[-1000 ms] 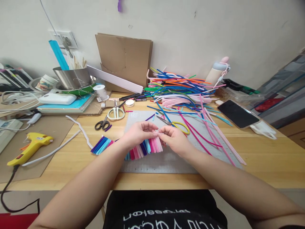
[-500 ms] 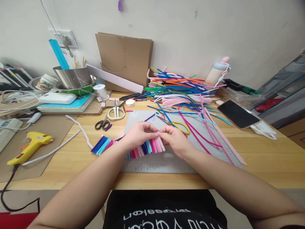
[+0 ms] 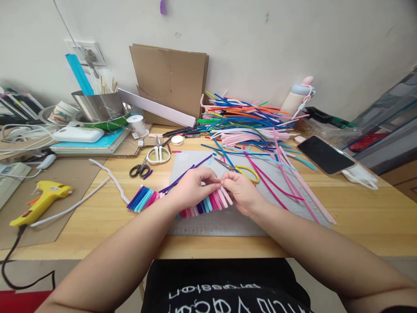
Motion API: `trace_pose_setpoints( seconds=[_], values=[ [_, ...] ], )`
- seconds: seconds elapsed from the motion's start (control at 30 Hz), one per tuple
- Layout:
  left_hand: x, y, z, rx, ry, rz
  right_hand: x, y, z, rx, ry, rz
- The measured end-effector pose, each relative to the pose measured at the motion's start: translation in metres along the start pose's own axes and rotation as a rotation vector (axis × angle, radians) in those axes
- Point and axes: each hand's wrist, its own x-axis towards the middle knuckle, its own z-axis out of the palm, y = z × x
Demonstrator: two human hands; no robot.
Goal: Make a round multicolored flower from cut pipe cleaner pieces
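Observation:
A row of short pipe cleaners (image 3: 142,200), in purple, light blue and several pinks, hangs side by side like a fringe above the grey cutting mat (image 3: 192,227). My left hand (image 3: 197,184) is closed on its upper edge, near the pink right end, and my forearm hides part of the row. At that same end, the thumb and fingers of my right hand (image 3: 241,191) pinch the top of the last light pink pieces; the exact grip point is partly hidden. Long purple pipe cleaners (image 3: 187,174) lie behind my left hand. Yellow-handled scissors (image 3: 248,173) rest just beyond my right hand.
Loose pink pipe cleaners (image 3: 302,187) spread across the mat's right side, and a colourful heap (image 3: 247,117) sits against the wall. White scissors (image 3: 158,154) and black scissors (image 3: 140,169) lie left of the mat. A yellow glue gun (image 3: 41,200) and a phone (image 3: 325,155) flank the work area.
The fringe and both hands have shifted slightly right. The pink pieces at its right end now fan out more, and more of the purple lengths behind my left hand shows.

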Motion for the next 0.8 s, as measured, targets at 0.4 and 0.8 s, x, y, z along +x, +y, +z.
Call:
trace_pose_setpoints(
  seconds=[0.4,0.8],
  values=[
    [0.001,-0.001,-0.015,-0.276,-0.115,-0.365,-0.001,-0.013,-0.008,-0.25,-0.245,-0.172],
    [0.001,0.002,-0.021,-0.253,-0.283,-0.393,0.0,-0.015,-0.015,-0.285,-0.454,0.051]
  ],
)
